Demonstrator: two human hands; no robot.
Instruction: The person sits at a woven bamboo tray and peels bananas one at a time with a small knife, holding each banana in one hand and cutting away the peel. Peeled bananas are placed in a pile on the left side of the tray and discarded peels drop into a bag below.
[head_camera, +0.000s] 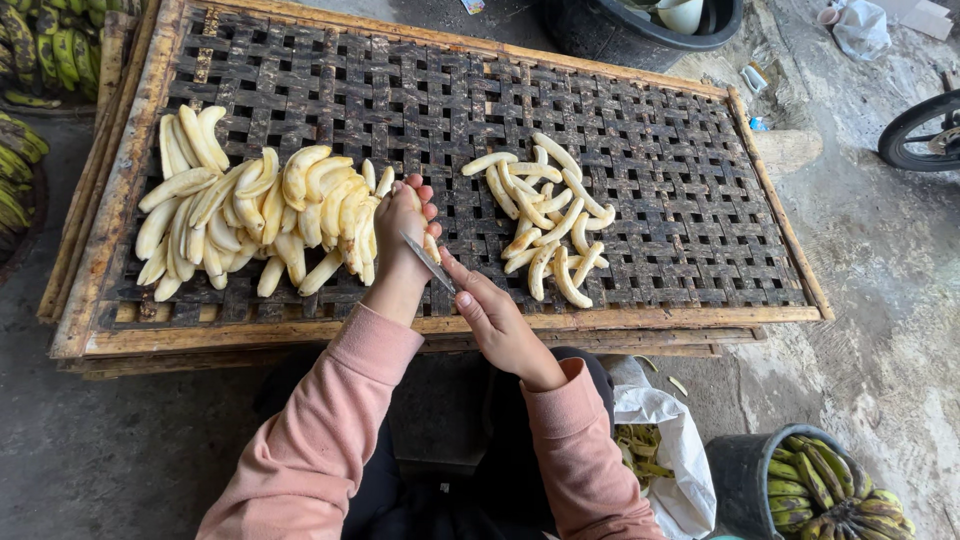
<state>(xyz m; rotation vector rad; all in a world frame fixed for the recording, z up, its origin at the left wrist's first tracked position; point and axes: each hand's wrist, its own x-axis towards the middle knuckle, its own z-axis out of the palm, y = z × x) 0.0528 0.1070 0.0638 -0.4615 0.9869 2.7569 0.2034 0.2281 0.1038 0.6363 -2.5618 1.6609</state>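
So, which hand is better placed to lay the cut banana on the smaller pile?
Probably the left hand: it already holds the peeled banana. The right hand grips the knife, though the smaller pile lies on its side.

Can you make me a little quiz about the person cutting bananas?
1. True or false: the right hand holds a knife.
2. Which pile on the woven rack is bigger: the whole peeled bananas or the sliced pieces?
3. What does the left hand hold?
A) a green banana B) a peeled banana C) a cup

Key: 1 true. 2 the whole peeled bananas. 3 B.
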